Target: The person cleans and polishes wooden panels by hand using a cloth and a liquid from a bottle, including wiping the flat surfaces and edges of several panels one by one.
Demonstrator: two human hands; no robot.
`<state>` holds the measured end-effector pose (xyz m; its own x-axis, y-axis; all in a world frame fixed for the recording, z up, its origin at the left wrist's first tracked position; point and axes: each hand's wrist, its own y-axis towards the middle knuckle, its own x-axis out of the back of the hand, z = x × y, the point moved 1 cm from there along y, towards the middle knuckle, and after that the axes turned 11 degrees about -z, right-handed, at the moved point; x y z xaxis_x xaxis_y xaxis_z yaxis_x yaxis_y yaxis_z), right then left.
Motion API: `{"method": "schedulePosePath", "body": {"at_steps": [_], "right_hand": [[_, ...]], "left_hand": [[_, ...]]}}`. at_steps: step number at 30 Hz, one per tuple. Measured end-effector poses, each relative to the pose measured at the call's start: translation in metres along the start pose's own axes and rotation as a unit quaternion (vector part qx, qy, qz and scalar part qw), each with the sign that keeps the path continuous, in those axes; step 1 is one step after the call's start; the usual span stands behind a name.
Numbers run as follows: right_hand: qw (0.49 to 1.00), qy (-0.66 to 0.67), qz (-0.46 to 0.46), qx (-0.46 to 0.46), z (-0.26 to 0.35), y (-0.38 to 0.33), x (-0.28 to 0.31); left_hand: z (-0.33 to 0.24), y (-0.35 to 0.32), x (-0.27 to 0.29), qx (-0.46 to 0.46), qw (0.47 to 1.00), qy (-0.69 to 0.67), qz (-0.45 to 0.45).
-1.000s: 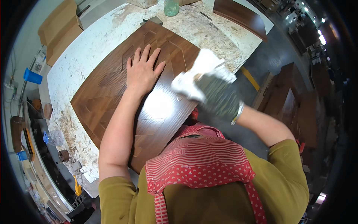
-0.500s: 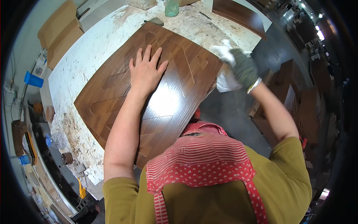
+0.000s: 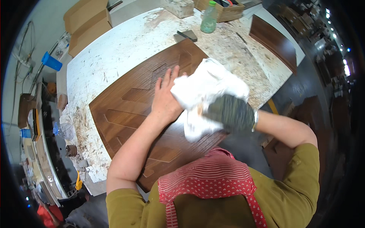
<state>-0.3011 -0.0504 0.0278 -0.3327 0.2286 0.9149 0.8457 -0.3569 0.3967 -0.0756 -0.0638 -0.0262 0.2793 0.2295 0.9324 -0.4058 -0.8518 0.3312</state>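
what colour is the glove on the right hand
Dark grey, on the right hand gripping a white cloth; head view.

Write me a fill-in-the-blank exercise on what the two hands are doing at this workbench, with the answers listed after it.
1. The bare left hand lies flat on the dark wooden ____.
2. The right hand wears a dark ____ and grips a white cloth.
3. The panel rests on a stained white ____.
4. At the far edge of the workbench stands a green ____.

Missing words: panel; glove; workbench; bottle
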Motion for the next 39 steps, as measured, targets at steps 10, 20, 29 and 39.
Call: {"method": "schedulePosePath", "body": {"at_steps": [10, 20, 29, 39], "right_hand": [[0.995, 0.027, -0.034, -0.092, -0.078, 0.055, -0.014], [0.988, 0.013, -0.146, -0.044, -0.152, 0.091, -0.069], [0.951, 0.223, -0.046, -0.211, -0.12, 0.153, -0.046], [0.986, 0.031, -0.133, -0.096, -0.152, 0.195, -0.1]], "left_hand": [[-0.002, 0.002, 0.006, 0.034, 0.999, -0.04, 0.013], [-0.001, -0.001, -0.001, 0.018, 0.998, -0.054, -0.012], [-0.002, -0.004, -0.004, 0.007, 0.997, -0.055, -0.045], [-0.001, -0.004, -0.011, -0.012, 0.992, -0.087, -0.092]]}}
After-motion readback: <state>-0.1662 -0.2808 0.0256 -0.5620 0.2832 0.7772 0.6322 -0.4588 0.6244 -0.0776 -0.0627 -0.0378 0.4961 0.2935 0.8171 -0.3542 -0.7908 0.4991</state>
